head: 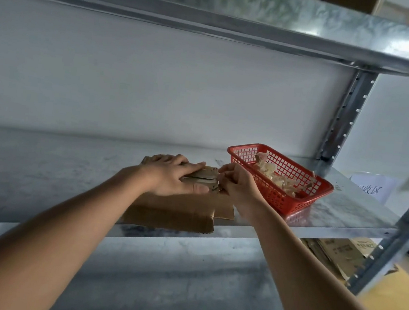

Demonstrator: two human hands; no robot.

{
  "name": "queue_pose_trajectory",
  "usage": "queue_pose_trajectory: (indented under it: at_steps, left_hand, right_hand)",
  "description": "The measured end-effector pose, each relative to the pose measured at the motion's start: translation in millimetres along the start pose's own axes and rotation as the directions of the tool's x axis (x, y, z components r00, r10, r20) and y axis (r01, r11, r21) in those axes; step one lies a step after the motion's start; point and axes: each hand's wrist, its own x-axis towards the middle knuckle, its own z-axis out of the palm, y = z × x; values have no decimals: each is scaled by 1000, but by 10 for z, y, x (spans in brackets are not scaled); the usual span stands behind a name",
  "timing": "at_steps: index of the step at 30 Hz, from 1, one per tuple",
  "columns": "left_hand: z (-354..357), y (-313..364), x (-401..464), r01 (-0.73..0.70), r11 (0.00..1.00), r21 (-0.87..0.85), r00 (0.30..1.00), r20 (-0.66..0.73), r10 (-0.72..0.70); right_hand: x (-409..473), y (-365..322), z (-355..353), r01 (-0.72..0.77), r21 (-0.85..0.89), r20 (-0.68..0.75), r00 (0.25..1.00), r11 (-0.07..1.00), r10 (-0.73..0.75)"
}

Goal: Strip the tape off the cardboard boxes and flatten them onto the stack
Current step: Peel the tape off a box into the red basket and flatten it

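A small brown cardboard box (209,174) lies flattened on top of a larger flat cardboard sheet (179,210) on the metal shelf (44,162). My left hand (173,176) grips the small box, fingers over its top and thumb against its front side. At the box's right end, my right hand (238,184) pinches something with curled fingertips; whether it is tape I cannot tell.
A red plastic basket (292,200) holding crumpled tape strips stands just right of my right hand. The shelf post (348,115) rises behind it. More flattened cardboard (340,254) lies on the lower level at right, and a paper label (370,189) hangs beyond.
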Motion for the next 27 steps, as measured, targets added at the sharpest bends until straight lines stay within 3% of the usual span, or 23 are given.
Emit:
queue_pose_trajectory:
  at_steps: [5,11,17,19,23,27]
  left_hand:
    - [13,-134,28,-62,998,-29,998,-3,62]
    - [60,-232,73,-102,995,-18,994,-49,101]
    - [50,-230,30,-91,996,-26,993,-79,89]
    - [45,-216,13,-98,995,-14,992,-86,96]
    - [37,-136,-31,-106,994,26,989,-101,108]
    - [58,-64,-66,-119,991,67,985,-118,127]
  right_hand:
    - [-125,106,-63,47,-97,105,994,994,-37]
    - [-136,49,18,107,-249,79,993,963,-90]
    - [-101,-126,-34,16,-415,169,984,910,60]
    - [-103,-171,-61,-32,-349,130,988,937,82]
    - [-247,-113,-76,-137,100,67,989,986,131]
    - [-317,25,-65,-140,80,103,986,987,131]
